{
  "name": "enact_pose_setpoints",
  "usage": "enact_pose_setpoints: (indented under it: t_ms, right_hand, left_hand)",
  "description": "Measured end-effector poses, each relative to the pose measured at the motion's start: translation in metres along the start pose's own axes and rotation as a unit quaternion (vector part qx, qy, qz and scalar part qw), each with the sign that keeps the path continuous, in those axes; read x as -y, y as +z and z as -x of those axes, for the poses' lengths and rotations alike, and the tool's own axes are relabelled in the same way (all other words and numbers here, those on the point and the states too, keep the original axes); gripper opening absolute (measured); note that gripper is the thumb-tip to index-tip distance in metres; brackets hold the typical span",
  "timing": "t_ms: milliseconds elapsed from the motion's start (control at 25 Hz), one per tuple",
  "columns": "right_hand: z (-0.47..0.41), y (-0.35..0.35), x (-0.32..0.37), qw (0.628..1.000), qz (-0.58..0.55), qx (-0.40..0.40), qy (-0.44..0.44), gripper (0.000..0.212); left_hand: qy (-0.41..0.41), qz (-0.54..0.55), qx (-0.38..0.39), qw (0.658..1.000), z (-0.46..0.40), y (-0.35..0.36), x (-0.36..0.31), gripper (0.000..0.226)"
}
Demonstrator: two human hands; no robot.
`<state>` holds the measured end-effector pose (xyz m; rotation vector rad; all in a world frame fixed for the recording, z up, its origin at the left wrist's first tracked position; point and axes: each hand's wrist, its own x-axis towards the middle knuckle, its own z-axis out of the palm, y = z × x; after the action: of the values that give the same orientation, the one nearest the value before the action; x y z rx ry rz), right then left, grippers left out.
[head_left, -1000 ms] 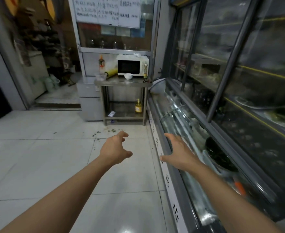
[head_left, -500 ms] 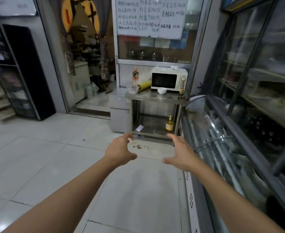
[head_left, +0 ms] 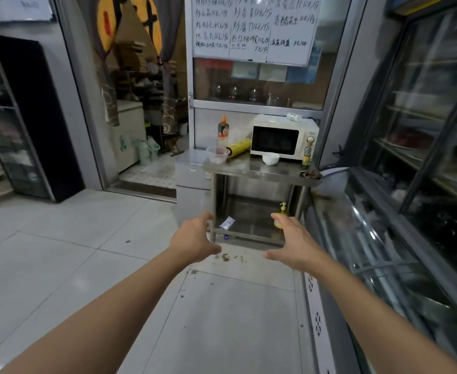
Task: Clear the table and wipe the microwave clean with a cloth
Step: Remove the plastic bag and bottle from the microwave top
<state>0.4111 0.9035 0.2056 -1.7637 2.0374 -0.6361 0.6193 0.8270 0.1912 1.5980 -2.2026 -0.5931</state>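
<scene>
Reaching forward with left hand (head_left: 195,240) and right hand (head_left: 293,242), both empty, fingers loosely spread, palms facing each other. Sitting well beyond and above them: white box-shaped microwave (head_left: 282,137) on steel table (head_left: 259,170), small white bowl (head_left: 270,159) just in front, crumpled dark cloth (head_left: 312,174) lying at the table corner past the right hand.

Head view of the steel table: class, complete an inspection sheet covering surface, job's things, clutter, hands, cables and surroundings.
Surface: steel table, bare at its front.
Job's things: white microwave at the back, door closed; dark cloth on the front right corner.
Clutter: clear bowl, white bowl, yellow roll, sauce bottle, small bottle.
Hands: left hand and right hand open, empty.
Cables: nothing seen.
Surroundings: crumbs on the floor; glass display counter to the right.
</scene>
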Motion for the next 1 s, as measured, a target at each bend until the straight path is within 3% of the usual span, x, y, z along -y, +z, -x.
enact_pose_setpoints:
  t_ms: [600,1000]
  right_hand:
    - [-0.29,-0.013,-0.018,0.997,-0.007,-0.044,0.069,0.089]
    - [-0.502,-0.056,-0.092,1.0,0.004,-0.005,0.027,0.085]
  left_hand:
    - [0.074,0.025,0.056,0.995,-0.317,-0.005,0.016,0.075]
    - [0.023,0.023,0.027,0.999,-0.513,0.026,-0.022,0.069]
